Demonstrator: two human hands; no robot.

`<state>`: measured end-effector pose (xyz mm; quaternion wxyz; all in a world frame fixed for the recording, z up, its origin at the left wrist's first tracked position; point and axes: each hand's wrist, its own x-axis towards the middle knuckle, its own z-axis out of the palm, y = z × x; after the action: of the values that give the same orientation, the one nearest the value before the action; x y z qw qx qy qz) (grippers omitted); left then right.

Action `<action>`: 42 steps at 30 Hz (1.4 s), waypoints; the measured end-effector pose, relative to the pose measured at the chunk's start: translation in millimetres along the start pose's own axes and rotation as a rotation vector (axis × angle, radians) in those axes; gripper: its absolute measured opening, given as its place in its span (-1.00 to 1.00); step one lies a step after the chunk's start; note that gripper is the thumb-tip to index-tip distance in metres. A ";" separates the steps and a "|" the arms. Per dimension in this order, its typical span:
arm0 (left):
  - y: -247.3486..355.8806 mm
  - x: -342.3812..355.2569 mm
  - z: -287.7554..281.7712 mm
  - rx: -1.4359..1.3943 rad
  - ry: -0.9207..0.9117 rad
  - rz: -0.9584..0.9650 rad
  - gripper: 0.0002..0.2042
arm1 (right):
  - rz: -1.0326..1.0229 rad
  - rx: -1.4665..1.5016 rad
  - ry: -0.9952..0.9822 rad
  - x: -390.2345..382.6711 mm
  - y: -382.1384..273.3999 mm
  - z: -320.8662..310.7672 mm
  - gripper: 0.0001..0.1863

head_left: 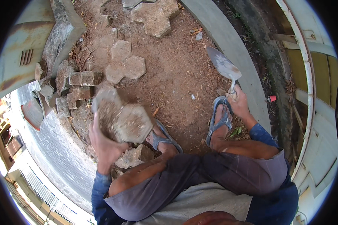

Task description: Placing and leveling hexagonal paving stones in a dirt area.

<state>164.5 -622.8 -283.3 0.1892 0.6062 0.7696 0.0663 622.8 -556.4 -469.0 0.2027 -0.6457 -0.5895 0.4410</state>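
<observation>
In my left hand I grip a paving block made of joined hexagon lobes, its face rough and dirt-caked. It is held up beside my left foot and looks slightly smeared by motion. Around its edge the fingers are closed; some are hidden behind it. My right hand is wrapped round the handle of a trowel, whose grey blade points away from me over the edge of the concrete kerb. A similar paving block lies flat on the reddish soil ahead of the held one.
Stacked paving blocks stand at the left, with broken pieces near my left foot. Farther off lies a larger block. A concrete kerb curves along the right; a red cup lies beyond it. My sandalled feet rest on the soil.
</observation>
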 end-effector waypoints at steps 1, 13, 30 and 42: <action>15.0 29.9 14.8 0.014 -0.041 0.093 0.16 | 0.004 0.035 0.005 1.4 -2.9 2.8 -0.80; 156.1 225.4 145.0 0.004 -0.276 0.424 0.18 | 0.179 0.155 0.045 -51.0 13.1 -1.8 -0.80; 101.7 241.3 184.3 0.153 0.113 0.511 0.20 | 0.297 0.286 0.008 -39.4 6.6 -4.6 -0.83; 99.8 254.4 197.7 0.351 -0.010 0.606 0.29 | 0.543 0.249 -0.153 12.0 -59.0 28.4 -0.76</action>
<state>279.3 -378.6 -485.6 0.0575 0.8307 0.5535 -0.0170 564.5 -539.3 -441.8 0.1099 -0.7147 -0.3503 0.5953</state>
